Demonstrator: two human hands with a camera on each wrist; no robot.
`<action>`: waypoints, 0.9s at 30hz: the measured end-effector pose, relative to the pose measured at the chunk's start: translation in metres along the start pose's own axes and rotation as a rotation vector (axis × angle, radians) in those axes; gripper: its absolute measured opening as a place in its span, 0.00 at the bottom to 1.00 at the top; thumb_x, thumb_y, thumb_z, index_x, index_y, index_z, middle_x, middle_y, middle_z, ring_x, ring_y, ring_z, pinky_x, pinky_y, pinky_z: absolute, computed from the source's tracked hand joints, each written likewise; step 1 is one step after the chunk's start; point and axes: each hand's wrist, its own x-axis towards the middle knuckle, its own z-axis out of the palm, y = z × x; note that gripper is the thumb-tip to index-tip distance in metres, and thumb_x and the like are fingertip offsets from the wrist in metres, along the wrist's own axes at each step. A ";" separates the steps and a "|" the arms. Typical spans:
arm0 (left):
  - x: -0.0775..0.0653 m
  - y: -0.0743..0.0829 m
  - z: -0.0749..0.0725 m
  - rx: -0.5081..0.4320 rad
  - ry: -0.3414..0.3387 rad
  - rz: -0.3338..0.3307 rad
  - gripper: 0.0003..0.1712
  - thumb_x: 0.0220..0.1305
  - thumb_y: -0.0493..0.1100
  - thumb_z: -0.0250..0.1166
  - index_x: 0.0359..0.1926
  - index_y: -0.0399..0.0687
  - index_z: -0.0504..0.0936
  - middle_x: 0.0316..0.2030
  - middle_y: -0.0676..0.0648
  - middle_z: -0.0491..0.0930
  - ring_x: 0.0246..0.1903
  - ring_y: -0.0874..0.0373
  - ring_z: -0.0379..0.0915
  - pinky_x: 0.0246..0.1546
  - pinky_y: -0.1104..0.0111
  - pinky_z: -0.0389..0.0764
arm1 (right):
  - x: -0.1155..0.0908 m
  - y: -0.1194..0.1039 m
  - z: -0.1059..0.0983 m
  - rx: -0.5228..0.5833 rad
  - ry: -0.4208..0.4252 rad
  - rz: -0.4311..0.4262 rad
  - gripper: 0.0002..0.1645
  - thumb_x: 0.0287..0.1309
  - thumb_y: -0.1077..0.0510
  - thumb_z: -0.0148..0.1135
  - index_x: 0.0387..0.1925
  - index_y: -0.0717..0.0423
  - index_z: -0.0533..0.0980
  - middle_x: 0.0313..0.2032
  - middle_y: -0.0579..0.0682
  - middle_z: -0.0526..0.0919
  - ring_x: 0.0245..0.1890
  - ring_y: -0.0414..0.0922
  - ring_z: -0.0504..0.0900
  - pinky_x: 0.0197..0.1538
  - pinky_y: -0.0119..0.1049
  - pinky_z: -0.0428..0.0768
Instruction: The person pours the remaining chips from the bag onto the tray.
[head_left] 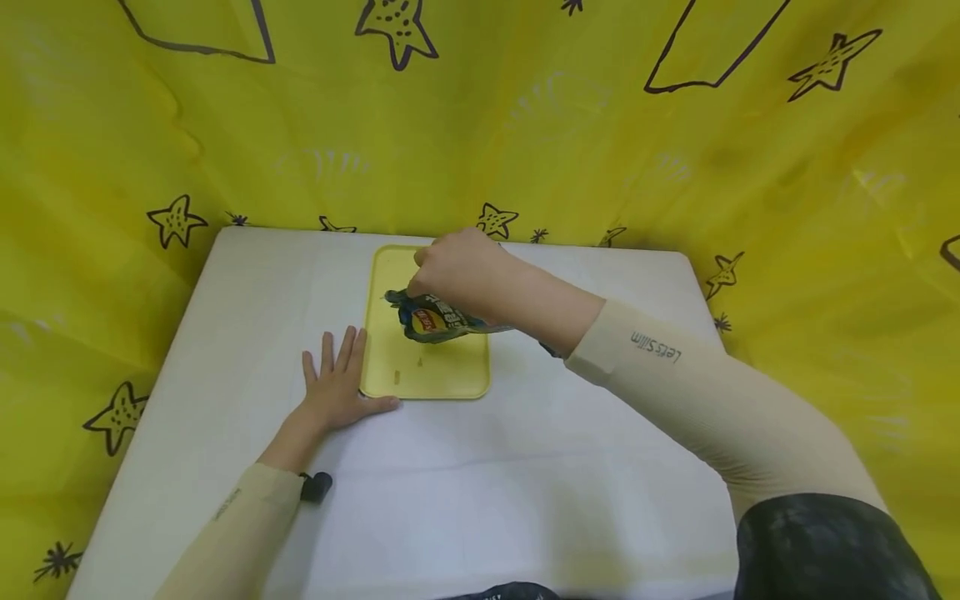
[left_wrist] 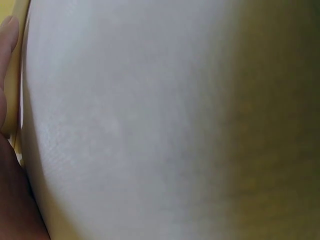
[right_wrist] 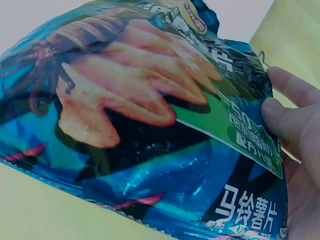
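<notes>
A dark blue and green bag of potato chips (head_left: 431, 325) is in my right hand (head_left: 467, 271), tilted over the yellow tray (head_left: 450, 379). The right wrist view shows the bag's printed front, with pictured chips and a squid, and my thumb and fingers gripping its edge. My left hand (head_left: 337, 396) lies spread at the near left corner of the tray, its thumb along the near rim and its fingers beside the left rim. Small bits (head_left: 397, 377) lie on the tray. Part of the bag is hidden behind my right hand and forearm.
The tray sits on a white table (head_left: 465, 500) toward its far edge. A yellow curtain (head_left: 465, 125) with drawn stars hangs behind and at both sides. A small black object (head_left: 316, 487) is at my left wrist.
</notes>
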 end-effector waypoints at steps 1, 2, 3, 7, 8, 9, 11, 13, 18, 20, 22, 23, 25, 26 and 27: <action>0.000 0.000 0.000 0.001 0.001 -0.002 0.74 0.37 0.82 0.55 0.71 0.48 0.28 0.71 0.42 0.28 0.66 0.39 0.12 0.55 0.38 0.19 | 0.000 0.000 0.000 0.006 0.005 0.004 0.32 0.29 0.47 0.79 0.45 0.34 0.79 0.34 0.42 0.78 0.32 0.43 0.77 0.36 0.41 0.79; 0.000 0.001 0.000 0.003 -0.002 -0.007 0.74 0.36 0.82 0.55 0.71 0.48 0.28 0.71 0.42 0.28 0.66 0.40 0.12 0.55 0.38 0.19 | -0.001 0.001 0.000 0.009 0.015 0.006 0.33 0.28 0.48 0.80 0.44 0.34 0.79 0.34 0.42 0.78 0.32 0.43 0.76 0.35 0.41 0.78; 0.001 0.001 -0.001 0.003 0.000 -0.006 0.74 0.36 0.82 0.55 0.71 0.48 0.28 0.71 0.42 0.28 0.66 0.39 0.13 0.55 0.38 0.19 | -0.001 0.001 0.000 0.012 0.019 0.004 0.33 0.28 0.48 0.80 0.44 0.35 0.79 0.34 0.42 0.78 0.31 0.44 0.76 0.35 0.41 0.78; 0.000 0.001 -0.002 0.003 0.003 -0.003 0.74 0.37 0.82 0.56 0.71 0.47 0.29 0.71 0.41 0.29 0.66 0.39 0.14 0.55 0.38 0.20 | -0.001 0.001 -0.001 0.016 0.025 -0.010 0.27 0.33 0.50 0.78 0.42 0.35 0.80 0.31 0.42 0.77 0.30 0.43 0.75 0.33 0.41 0.78; 0.000 0.001 -0.003 0.003 0.003 -0.001 0.74 0.37 0.82 0.56 0.71 0.47 0.29 0.71 0.41 0.29 0.66 0.39 0.14 0.55 0.38 0.20 | -0.001 0.001 -0.001 0.010 0.023 -0.011 0.28 0.31 0.50 0.78 0.42 0.35 0.80 0.31 0.42 0.77 0.30 0.43 0.75 0.33 0.41 0.78; 0.000 0.001 -0.003 0.003 0.006 0.001 0.74 0.37 0.82 0.56 0.71 0.47 0.29 0.71 0.41 0.29 0.66 0.39 0.14 0.56 0.38 0.20 | 0.000 0.001 -0.002 0.010 0.019 -0.011 0.28 0.31 0.50 0.78 0.42 0.35 0.80 0.31 0.42 0.77 0.30 0.43 0.75 0.33 0.41 0.77; -0.001 0.001 -0.002 0.001 0.005 0.001 0.74 0.36 0.82 0.56 0.71 0.47 0.29 0.71 0.41 0.29 0.66 0.39 0.14 0.56 0.38 0.20 | 0.000 0.001 -0.003 0.005 0.009 -0.015 0.28 0.31 0.50 0.78 0.41 0.35 0.80 0.31 0.42 0.77 0.30 0.43 0.75 0.33 0.41 0.77; -0.001 0.001 -0.002 0.001 0.003 0.001 0.74 0.36 0.82 0.55 0.71 0.47 0.28 0.71 0.41 0.29 0.66 0.39 0.14 0.56 0.38 0.20 | 0.000 0.001 -0.005 0.009 0.013 -0.008 0.30 0.29 0.49 0.79 0.42 0.35 0.80 0.32 0.42 0.77 0.30 0.43 0.75 0.34 0.41 0.78; -0.001 0.001 0.000 0.006 0.007 -0.004 0.74 0.36 0.82 0.55 0.71 0.47 0.28 0.71 0.41 0.29 0.66 0.39 0.13 0.56 0.38 0.20 | -0.002 0.002 -0.010 0.006 0.024 0.001 0.34 0.27 0.48 0.79 0.45 0.34 0.78 0.34 0.42 0.77 0.31 0.44 0.76 0.35 0.42 0.78; -0.001 0.001 0.000 0.005 0.006 -0.006 0.74 0.36 0.82 0.55 0.71 0.47 0.29 0.71 0.42 0.29 0.66 0.39 0.13 0.56 0.38 0.20 | -0.003 0.002 -0.011 0.000 0.015 -0.002 0.36 0.26 0.49 0.80 0.46 0.34 0.78 0.34 0.42 0.77 0.31 0.44 0.75 0.35 0.42 0.78; -0.001 0.001 0.001 0.011 0.012 -0.004 0.74 0.36 0.83 0.55 0.71 0.48 0.29 0.71 0.42 0.29 0.66 0.39 0.14 0.56 0.38 0.20 | -0.003 0.003 -0.013 0.005 0.014 0.001 0.34 0.28 0.51 0.79 0.45 0.34 0.78 0.34 0.42 0.77 0.32 0.43 0.76 0.35 0.42 0.78; 0.000 0.001 0.001 0.015 0.014 -0.004 0.74 0.36 0.83 0.54 0.71 0.48 0.29 0.71 0.42 0.29 0.66 0.39 0.14 0.56 0.39 0.20 | -0.003 0.004 -0.013 0.005 0.012 0.000 0.33 0.28 0.51 0.79 0.45 0.34 0.78 0.34 0.42 0.77 0.32 0.43 0.75 0.35 0.42 0.78; 0.000 0.000 0.001 0.018 0.015 -0.003 0.74 0.37 0.83 0.54 0.71 0.48 0.28 0.71 0.42 0.29 0.66 0.39 0.14 0.56 0.39 0.20 | -0.002 0.003 -0.013 0.004 0.008 -0.006 0.32 0.29 0.50 0.79 0.44 0.34 0.78 0.34 0.41 0.77 0.33 0.43 0.75 0.35 0.42 0.78; -0.001 0.000 0.001 0.018 0.014 -0.003 0.74 0.37 0.83 0.54 0.71 0.48 0.28 0.71 0.42 0.29 0.66 0.39 0.14 0.56 0.39 0.20 | -0.002 0.003 -0.013 0.005 0.010 -0.008 0.32 0.29 0.49 0.79 0.44 0.34 0.79 0.34 0.41 0.78 0.33 0.43 0.76 0.36 0.42 0.78; -0.001 -0.001 0.002 0.020 0.010 -0.007 0.74 0.36 0.83 0.53 0.71 0.48 0.28 0.71 0.42 0.29 0.66 0.39 0.14 0.56 0.39 0.20 | -0.001 0.003 -0.013 0.004 0.012 -0.013 0.31 0.29 0.48 0.79 0.43 0.34 0.79 0.34 0.41 0.78 0.33 0.43 0.76 0.36 0.42 0.78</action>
